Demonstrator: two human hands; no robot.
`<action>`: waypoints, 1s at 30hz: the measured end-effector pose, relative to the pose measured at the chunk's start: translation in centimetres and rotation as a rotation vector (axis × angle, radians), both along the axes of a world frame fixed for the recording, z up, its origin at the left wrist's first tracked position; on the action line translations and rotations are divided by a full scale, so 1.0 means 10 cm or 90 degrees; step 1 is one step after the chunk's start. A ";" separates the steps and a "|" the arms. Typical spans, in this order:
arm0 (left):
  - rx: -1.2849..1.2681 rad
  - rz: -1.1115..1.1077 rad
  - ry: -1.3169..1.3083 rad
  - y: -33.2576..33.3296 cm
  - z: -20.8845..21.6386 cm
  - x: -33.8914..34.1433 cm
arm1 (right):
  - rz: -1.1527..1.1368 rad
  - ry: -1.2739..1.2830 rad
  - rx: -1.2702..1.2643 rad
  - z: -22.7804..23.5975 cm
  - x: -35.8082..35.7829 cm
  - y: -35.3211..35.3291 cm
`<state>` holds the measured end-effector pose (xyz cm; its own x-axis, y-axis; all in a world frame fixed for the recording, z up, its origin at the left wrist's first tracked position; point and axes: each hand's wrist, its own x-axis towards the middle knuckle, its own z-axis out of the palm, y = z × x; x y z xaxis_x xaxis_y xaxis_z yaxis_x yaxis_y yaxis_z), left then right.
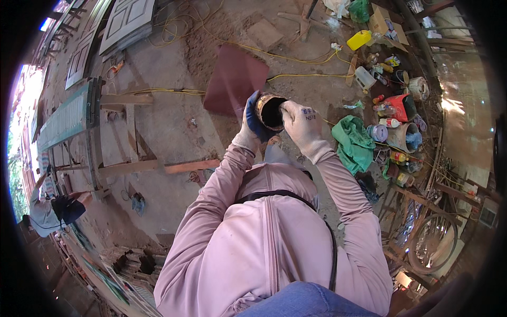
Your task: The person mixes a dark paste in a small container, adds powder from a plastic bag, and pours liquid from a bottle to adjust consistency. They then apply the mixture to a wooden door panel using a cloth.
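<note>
My left hand [251, 120], in a white glove with a blue palm, is wrapped round the side of a stained, brownish can [261, 108]. The can's open mouth is tilted toward me, and its inside looks dark. My right hand [304, 126], in a whitish glove with dark printing on its back, is closed at the can's right rim. Its fingertips reach just into the mouth; whatever they pinch there is hidden. Beyond the can, a dark red square board [232, 80] lies on the ground.
Yellow cords [311, 75] cross the floor. At right lie a green cloth [353, 143], a yellow jug [359, 39], a white pail [419, 89] and several bottles and cans. A bicycle wheel [433, 243] leans there. Left are a metal-topped stand [68, 113], panelled doors [125, 24] and another person [55, 214].
</note>
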<state>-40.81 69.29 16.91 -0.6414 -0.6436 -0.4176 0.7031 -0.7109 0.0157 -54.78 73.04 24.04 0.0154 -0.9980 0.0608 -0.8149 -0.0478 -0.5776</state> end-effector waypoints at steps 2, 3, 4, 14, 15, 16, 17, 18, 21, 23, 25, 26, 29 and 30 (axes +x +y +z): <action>0.026 -0.060 -0.013 0.01 -0.03 0.09 | 0.035 0.021 -0.150 -0.04 0.03 0.08; 0.023 -0.078 -0.014 0.02 -0.04 0.13 | 0.057 0.097 -0.153 -0.04 0.07 0.13; 0.014 -0.101 -0.013 -0.03 -0.03 0.15 | 0.074 0.176 -0.161 0.00 0.10 0.14; -0.074 -0.244 0.011 0.08 -0.26 0.18 | 0.093 0.295 -0.048 -0.39 0.23 0.58; -0.042 -0.275 0.042 0.14 -0.17 0.09 | 0.082 0.286 -0.010 -0.36 0.18 0.62; -0.034 -0.291 0.030 0.19 -0.10 0.06 | 0.067 0.268 -0.018 -0.32 0.15 0.62; -0.023 -0.312 0.033 0.21 -0.15 0.05 | 0.051 0.249 -0.027 -0.25 0.11 0.65; -0.012 -0.331 0.035 0.21 -0.19 0.03 | 0.036 0.231 -0.036 -0.17 0.08 0.68; 0.007 -0.384 -0.014 0.23 -0.01 -0.08 | -0.051 0.244 -0.075 -0.13 0.03 0.74; -0.007 -0.399 -0.017 0.24 -0.13 -0.10 | -0.061 0.300 -0.036 -0.22 0.09 0.72; -0.044 -0.418 -0.025 0.21 -0.29 -0.10 | -0.054 0.290 -0.073 -0.27 0.11 0.77; -0.073 -0.430 -0.032 0.18 -0.36 -0.08 | -0.052 0.283 -0.092 -0.32 0.13 0.80; -0.156 -0.467 -0.073 0.17 -0.40 -0.06 | -0.029 0.297 -0.066 -0.48 0.19 0.97; -0.183 -0.477 -0.104 0.22 -0.40 -0.08 | -0.019 0.307 -0.048 -0.51 0.21 1.03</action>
<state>-41.61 71.48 12.94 -0.8895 -0.1645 -0.4263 0.0162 -0.9437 0.3303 -52.71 83.34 18.90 0.0304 -0.9917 0.1253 -0.9905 -0.0467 -0.1295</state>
